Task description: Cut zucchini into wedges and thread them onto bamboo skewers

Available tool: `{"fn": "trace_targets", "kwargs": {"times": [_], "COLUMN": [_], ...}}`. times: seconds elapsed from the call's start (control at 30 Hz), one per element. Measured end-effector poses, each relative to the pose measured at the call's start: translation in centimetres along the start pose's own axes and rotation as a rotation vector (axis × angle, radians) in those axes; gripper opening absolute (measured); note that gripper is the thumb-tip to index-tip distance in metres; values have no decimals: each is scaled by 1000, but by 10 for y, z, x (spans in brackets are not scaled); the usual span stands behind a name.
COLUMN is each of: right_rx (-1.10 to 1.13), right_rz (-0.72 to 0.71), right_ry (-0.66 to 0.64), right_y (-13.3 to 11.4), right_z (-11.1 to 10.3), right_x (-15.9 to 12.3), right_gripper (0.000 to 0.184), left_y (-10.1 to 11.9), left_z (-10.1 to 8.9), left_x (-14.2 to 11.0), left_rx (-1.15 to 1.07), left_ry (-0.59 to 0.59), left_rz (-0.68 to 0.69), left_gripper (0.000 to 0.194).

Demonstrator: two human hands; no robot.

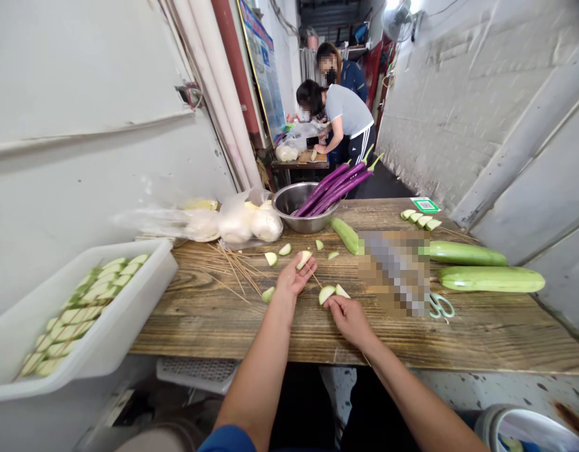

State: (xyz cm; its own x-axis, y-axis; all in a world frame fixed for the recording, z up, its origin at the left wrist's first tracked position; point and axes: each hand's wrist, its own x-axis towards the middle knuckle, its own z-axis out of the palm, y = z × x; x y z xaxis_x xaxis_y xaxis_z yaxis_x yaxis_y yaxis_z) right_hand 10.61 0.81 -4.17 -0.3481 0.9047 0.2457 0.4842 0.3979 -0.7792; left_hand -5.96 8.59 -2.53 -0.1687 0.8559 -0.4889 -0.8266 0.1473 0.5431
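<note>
My left hand [296, 276] is turned palm up, a pale green half-round squash slice [304, 258] held at its thumb and fingers. My right hand [349, 319] is closed on a thin bamboo skewer [365, 358], whose far end points toward the left palm. Two more cut pieces, a squash slice [325, 294] and a whiter wedge [342, 291], sit right at the right fingertips; whether the skewer passes through both I cannot tell. Several loose slices [271, 258] lie on the wooden table [199, 326] beyond the left hand. Loose skewers [233, 267] are spread to its left.
A white tub [143, 314] of skewered slices stands left. Behind are bagged white vegetables [251, 223] and a steel bowl [303, 224] with purple eggplants [334, 188]. To the right lie a blurred patch [395, 273], scissors [442, 306] and whole squashes [491, 279]. Two people work farther back.
</note>
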Motion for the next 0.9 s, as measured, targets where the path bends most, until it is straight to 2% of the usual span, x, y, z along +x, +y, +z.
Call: {"fn": "trace_targets", "kwargs": {"times": [0.3, 0.6, 0.77, 0.9], "right_rx": [30, 50, 183, 256], "right_rz": [2, 44, 88, 112], "right_ry": [-10, -11, -14, 32], "right_y": [-1, 0, -5, -9], "right_z": [-1, -1, 3, 12], "right_x": [0, 3, 3, 2], "right_gripper": [30, 29, 30, 30], "left_y": [2, 1, 1, 2], "left_z": [2, 0, 0, 0], "left_x": [-4, 0, 0, -1], "left_rx": [66, 179, 234, 252], "left_ry": [3, -68, -106, -108], "left_rz": [42, 115, 134, 126], "left_gripper": [5, 4, 2, 2]}}
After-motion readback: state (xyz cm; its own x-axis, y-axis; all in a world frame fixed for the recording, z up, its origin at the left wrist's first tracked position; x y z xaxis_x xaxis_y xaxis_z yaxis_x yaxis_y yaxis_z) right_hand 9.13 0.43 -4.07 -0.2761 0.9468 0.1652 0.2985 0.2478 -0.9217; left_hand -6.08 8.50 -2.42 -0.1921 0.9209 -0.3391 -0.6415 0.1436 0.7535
